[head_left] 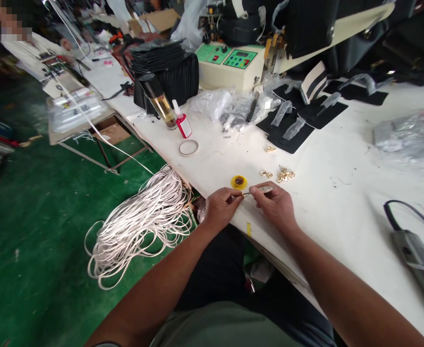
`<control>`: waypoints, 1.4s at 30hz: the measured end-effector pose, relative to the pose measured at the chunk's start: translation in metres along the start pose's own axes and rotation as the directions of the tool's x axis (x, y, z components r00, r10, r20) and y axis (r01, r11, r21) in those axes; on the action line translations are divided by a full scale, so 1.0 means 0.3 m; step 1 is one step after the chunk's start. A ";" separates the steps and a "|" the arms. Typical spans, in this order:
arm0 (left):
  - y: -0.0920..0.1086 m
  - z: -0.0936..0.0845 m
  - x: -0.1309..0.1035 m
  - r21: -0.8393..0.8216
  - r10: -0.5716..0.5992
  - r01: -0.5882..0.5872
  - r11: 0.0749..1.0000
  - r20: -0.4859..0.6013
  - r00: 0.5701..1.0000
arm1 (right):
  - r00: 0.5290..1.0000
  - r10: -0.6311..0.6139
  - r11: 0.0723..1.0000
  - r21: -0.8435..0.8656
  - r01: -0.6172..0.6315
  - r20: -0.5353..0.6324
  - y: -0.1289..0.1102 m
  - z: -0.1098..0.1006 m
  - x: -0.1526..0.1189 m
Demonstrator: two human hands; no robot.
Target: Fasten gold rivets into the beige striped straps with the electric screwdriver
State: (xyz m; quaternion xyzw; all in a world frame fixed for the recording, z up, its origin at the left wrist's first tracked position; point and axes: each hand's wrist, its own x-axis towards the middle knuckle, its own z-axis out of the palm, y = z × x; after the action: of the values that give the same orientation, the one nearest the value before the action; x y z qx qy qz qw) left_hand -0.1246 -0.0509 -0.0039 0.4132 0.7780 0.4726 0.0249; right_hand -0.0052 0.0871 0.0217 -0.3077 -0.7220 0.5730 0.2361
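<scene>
One tiny gold-toned piece [243, 194], detail too small to read, sits pinched in the left hand [222, 207]; right hand [275, 203] grips a thin pale-handled tool [267, 189], tip close to it. Likeliest failure: tip skids or pinch slackens, and the piece drops off the white tabletop [327, 193], whose edge lies just body-side of the grip. Round yellow pot [233, 183], just beyond, could tip if a knuckle catches it.

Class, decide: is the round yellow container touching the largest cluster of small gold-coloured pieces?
Apart. The head view shows white tabletop between the yellow container and the largest cluster, with a smaller cluster lying in that gap.
</scene>
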 end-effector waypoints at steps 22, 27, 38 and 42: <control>-0.033 -0.102 0.063 0.332 0.081 -0.146 0.932 0.202 0.976 | 0.993 0.049 0.974 0.227 -0.024 -0.104 -0.015 -0.064 0.033; -0.029 -0.130 0.112 0.348 0.123 -0.160 0.924 0.124 0.985 | 0.946 0.075 0.963 0.271 0.014 -0.315 -0.036 -0.109 0.063; 0.071 0.140 0.425 0.368 0.180 -0.363 0.856 0.446 0.877 | 0.890 0.116 0.935 0.350 0.051 -0.442 -0.012 -0.151 0.108; 0.059 0.180 0.445 0.358 0.204 -0.407 0.840 0.487 0.849 | 0.898 0.120 0.934 0.355 0.043 -0.424 -0.011 -0.152 0.111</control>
State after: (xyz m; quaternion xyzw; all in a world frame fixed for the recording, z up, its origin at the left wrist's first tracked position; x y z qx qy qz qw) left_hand -0.1782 0.0805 0.0267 0.6229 0.7621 0.1751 0.0220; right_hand 0.0026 0.1415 0.0352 -0.3956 -0.5282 0.6142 0.4328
